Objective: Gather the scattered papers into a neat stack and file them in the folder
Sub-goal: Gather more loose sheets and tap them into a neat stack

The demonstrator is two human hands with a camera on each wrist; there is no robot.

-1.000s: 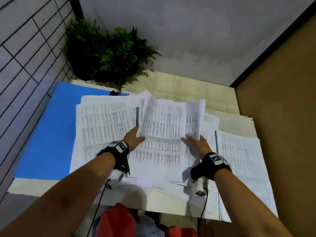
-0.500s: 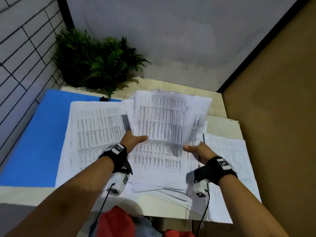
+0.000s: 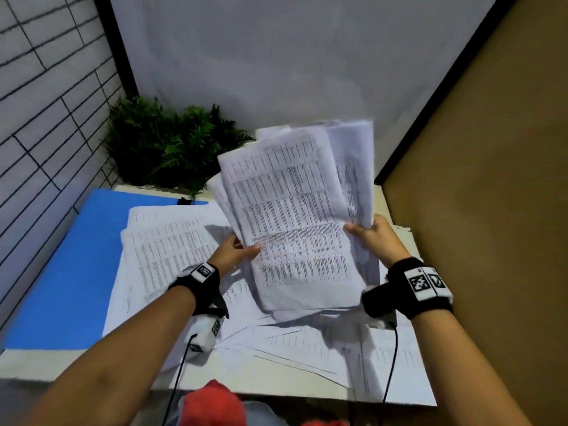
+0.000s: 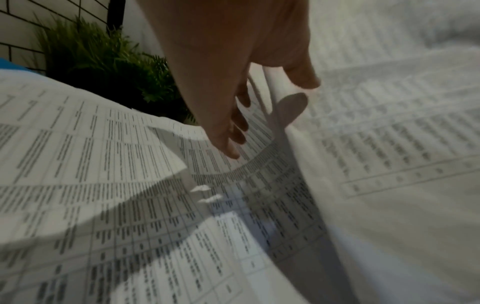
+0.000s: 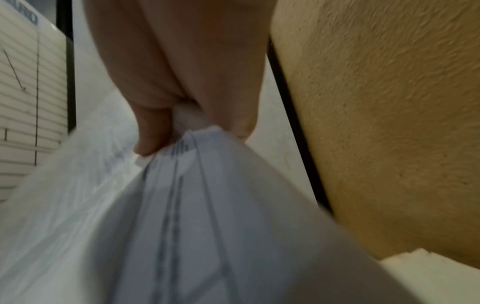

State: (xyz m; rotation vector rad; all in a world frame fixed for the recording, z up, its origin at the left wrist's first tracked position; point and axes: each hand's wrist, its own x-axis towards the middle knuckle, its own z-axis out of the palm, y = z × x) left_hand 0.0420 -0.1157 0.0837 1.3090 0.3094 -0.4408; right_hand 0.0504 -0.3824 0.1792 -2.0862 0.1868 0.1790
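- Head view shows the left hand (image 3: 235, 252) and right hand (image 3: 373, 236) pinching a ragged bundle of papers (image 3: 295, 216), lifted above the loose sheets (image 3: 172, 250) on the table (image 3: 270, 385).
- Better to loosen both pinches slightly and tap the bottom edge on the table to square it.
- Blue folder (image 3: 61, 272) lies at the left, partly under the sheets.

Print on the lifted sheaf (image 3: 292, 216) is reading only as blurred rows, too small to make out. The sheaf is hiding the left hand's (image 3: 235, 252) fingers and most of the right hand (image 3: 373, 238). Loose sheets (image 3: 172, 250) are covering part of the blue folder (image 3: 61, 272). Right wrist view is smearing with motion; paper (image 5: 194, 226) is running past its lower edge.
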